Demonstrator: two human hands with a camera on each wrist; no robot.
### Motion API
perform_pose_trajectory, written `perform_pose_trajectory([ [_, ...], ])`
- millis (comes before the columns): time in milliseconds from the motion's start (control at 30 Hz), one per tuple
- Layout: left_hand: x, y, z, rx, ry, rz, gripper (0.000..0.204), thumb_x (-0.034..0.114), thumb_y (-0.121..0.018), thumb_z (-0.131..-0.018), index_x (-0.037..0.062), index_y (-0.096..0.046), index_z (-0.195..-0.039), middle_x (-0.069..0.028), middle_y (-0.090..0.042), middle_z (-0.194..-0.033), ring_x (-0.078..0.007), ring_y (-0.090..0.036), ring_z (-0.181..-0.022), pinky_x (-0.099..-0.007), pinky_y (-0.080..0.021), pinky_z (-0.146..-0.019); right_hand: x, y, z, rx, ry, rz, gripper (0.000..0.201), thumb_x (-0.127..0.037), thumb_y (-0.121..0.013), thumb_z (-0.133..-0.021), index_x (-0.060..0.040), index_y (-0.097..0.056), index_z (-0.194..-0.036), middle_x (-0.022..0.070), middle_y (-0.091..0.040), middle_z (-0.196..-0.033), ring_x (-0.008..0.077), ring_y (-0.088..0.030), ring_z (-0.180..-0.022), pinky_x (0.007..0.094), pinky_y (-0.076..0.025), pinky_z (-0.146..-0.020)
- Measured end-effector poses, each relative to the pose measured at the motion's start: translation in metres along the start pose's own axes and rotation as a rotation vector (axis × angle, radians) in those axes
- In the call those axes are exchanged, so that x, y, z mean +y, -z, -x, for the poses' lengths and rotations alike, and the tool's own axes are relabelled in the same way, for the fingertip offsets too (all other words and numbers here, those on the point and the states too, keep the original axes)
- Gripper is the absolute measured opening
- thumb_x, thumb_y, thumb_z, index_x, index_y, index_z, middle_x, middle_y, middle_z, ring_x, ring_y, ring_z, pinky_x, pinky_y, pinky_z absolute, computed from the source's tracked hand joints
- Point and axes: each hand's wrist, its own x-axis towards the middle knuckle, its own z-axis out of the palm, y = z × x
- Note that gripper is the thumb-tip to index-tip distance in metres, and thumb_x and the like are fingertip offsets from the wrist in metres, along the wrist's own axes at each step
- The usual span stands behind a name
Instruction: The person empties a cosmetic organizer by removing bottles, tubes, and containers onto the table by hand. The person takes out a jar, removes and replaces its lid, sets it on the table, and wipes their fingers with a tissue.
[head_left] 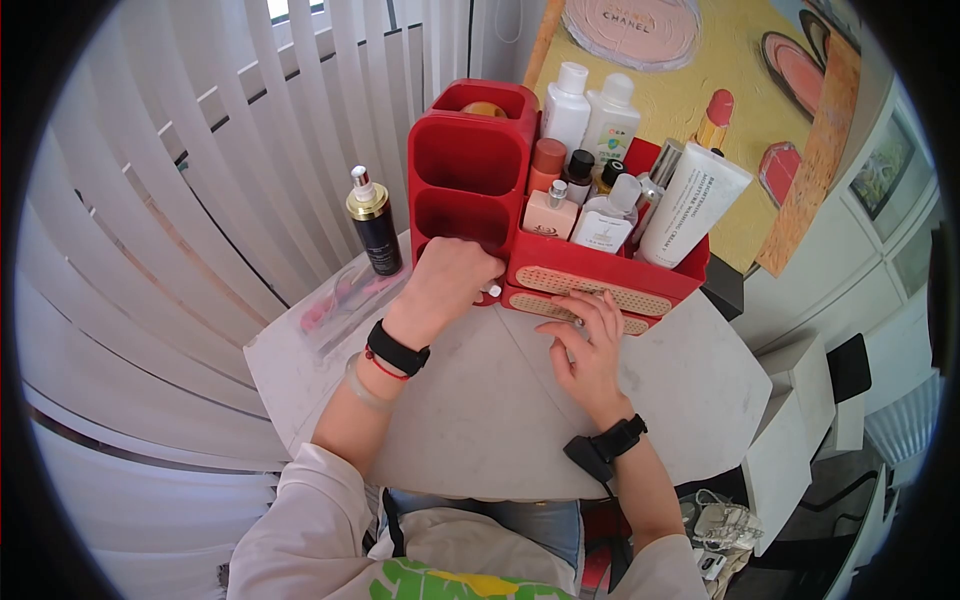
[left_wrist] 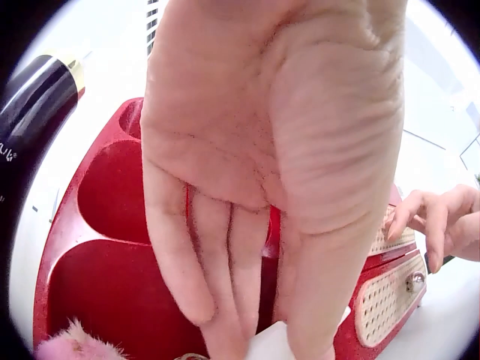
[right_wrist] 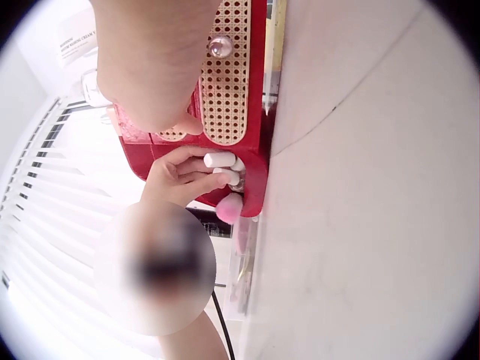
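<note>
My left hand (head_left: 448,283) reaches into the front opening of the red organizer (head_left: 470,155). Its thumb and fingers pinch a small white cylindrical piece (left_wrist: 276,343), whose lower part is hidden inside. In the right wrist view a white rounded cylinder (right_wrist: 219,160) shows at these fingers, above a second white end. A fluffy pink tip (right_wrist: 229,208) pokes out of the same opening. My right hand (head_left: 590,355), fingers loosely bent, is at the woven drawer fronts (head_left: 590,288), close to a clear round knob (right_wrist: 220,46).
Several bottles, among them a white bottle (head_left: 566,105), and a white cream tube (head_left: 695,205) stand in the organizer's right part. A dark pump bottle (head_left: 374,225) with a gold collar stands left. A clear package (head_left: 345,305) with pink contents lies on the white table (head_left: 470,400).
</note>
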Motion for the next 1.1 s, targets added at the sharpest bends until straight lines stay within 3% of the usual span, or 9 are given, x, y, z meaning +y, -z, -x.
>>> perform_pose_trajectory([
  [133,-0.002,-0.002,-0.001,-0.005,0.005,-0.013,0.019,0.009,-0.076,-0.065,0.0090,-0.067,-0.082,-0.0096,-0.065,-0.070,-0.0295,-0.065,-0.075,-0.0397,-0.050,-0.063,0.000,0.000,0.000,-0.007,-0.002,0.003,0.022,-0.002,-0.062,-0.067,-0.0151,-0.067,-0.084,0.0031,-0.059,-0.116,0.0242,-0.049,-0.119,0.0492,-0.028,-0.111],
  [400,-0.005,0.013,0.006,0.073,-0.059,0.123,0.021,0.001,-0.065,-0.070,0.0115,-0.068,-0.087,-0.0057,-0.066,-0.089,-0.0281,-0.064,-0.079,-0.0397,-0.051,-0.067,0.001,0.000,0.001,-0.007,-0.001,0.008,0.022,-0.002,-0.062,-0.067,-0.0156,-0.067,-0.084,0.0031,-0.058,-0.115,0.0245,-0.049,-0.119,0.0493,-0.028,-0.111],
  [800,-0.011,-0.009,0.000,-0.059,-0.126,0.133,0.015,0.011,-0.074,-0.069,0.0111,-0.069,-0.083,-0.0058,-0.064,-0.081,-0.0288,-0.063,-0.078,-0.0401,-0.050,-0.066,0.000,0.000,0.000,-0.012,0.003,0.008,0.021,-0.002,-0.062,-0.067,-0.0154,-0.067,-0.083,0.0029,-0.058,-0.113,0.0243,-0.049,-0.119,0.0494,-0.027,-0.111],
  [933,-0.008,-0.002,0.002,-0.049,-0.132,0.105,0.014,0.010,-0.073,-0.070,0.0105,-0.068,-0.083,-0.0060,-0.064,-0.080,-0.0291,-0.063,-0.077,-0.0401,-0.050,-0.066,0.000,0.001,0.000,-0.017,0.008,0.006,0.020,-0.003,-0.062,-0.067,-0.0153,-0.067,-0.083,0.0030,-0.058,-0.112,0.0243,-0.049,-0.118,0.0495,-0.027,-0.111],
  [1100,-0.015,0.008,0.001,0.016,-0.076,0.107,0.017,0.008,-0.068,-0.075,0.0094,-0.065,-0.092,-0.0075,-0.062,-0.087,-0.0291,-0.063,-0.081,-0.0408,-0.050,-0.068,0.001,0.001,0.000,-0.013,0.015,0.002,0.020,-0.003,-0.062,-0.067,-0.0148,-0.067,-0.083,0.0034,-0.058,-0.112,0.0245,-0.049,-0.118,0.0495,-0.028,-0.111],
])
